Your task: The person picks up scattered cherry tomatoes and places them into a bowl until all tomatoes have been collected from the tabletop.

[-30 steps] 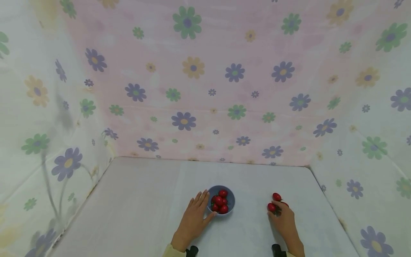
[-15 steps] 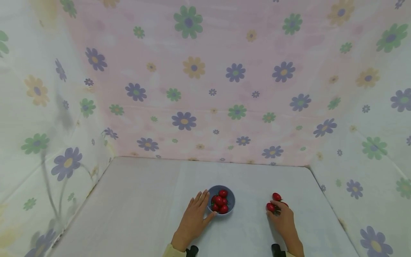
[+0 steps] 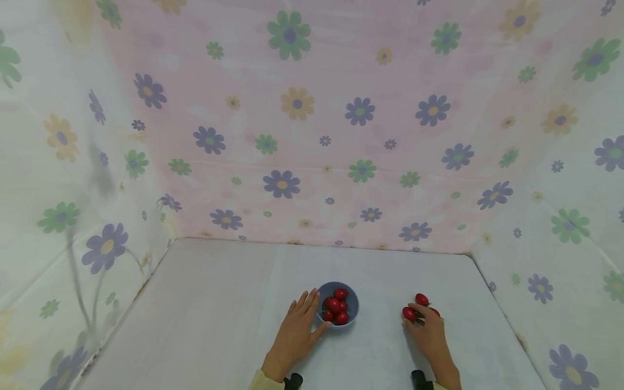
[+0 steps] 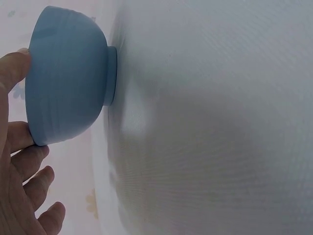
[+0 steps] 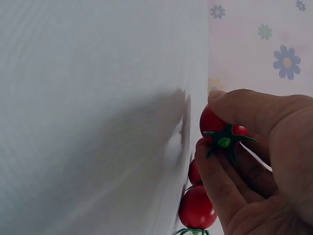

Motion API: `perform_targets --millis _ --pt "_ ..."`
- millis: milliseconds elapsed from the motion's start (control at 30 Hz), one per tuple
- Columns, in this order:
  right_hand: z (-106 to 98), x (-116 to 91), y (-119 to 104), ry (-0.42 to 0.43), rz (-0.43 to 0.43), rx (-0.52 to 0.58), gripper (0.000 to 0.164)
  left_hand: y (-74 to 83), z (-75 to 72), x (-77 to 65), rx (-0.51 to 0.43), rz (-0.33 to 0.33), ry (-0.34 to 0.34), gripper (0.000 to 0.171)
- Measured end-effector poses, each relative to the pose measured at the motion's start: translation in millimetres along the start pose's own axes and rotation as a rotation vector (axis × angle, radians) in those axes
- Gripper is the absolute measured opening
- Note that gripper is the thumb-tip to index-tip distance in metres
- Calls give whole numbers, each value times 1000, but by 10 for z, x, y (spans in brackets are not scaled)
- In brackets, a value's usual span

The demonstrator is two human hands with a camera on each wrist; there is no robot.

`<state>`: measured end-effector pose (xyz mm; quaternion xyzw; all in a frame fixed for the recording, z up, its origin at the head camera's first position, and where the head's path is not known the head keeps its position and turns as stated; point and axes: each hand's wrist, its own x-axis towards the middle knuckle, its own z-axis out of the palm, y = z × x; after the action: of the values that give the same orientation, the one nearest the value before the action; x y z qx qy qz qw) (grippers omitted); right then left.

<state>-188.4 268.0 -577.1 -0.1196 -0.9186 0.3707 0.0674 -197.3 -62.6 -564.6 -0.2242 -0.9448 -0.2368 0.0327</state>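
A blue-grey bowl [image 3: 354,316] stands upright on the table with several red cherry tomatoes [image 3: 334,305] inside. My left hand [image 3: 292,338] rests at its left side; thumb and index finger touch the rim of the bowl [image 4: 66,78] in the left wrist view, the other fingers being apart from it. To the right, my right hand [image 3: 430,336] pinches a cherry tomato [image 3: 409,313] between thumb and fingers, low over the table. Its green star-shaped stem cap [image 5: 224,142] faces the right wrist camera. Beyond the fingers lie another tomato [image 3: 421,299] and a partly hidden tomato [image 3: 435,312].
A white cloth covers the table [image 3: 219,303]. Flowered fabric walls rise behind it, with a pink back wall [image 3: 312,135] and white sides on the left [image 3: 29,179] and right [image 3: 585,189]. A dark strap [image 3: 420,379] circles each wrist.
The right hand has shifted very slightly left with the pinched tomato, away from the two others. The left hand keeps its place at the bowl. The head view has tilted a little.
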Motion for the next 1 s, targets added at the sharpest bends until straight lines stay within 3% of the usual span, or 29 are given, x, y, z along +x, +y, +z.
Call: perform_targets --millis 533,1000 --pt "56 -24 -152 5 -34 26 45 5 20 -10 -4 27 49 75" --pt "144 -10 -314 20 -67 84 45 -4 32 -2 7 15 27 76"
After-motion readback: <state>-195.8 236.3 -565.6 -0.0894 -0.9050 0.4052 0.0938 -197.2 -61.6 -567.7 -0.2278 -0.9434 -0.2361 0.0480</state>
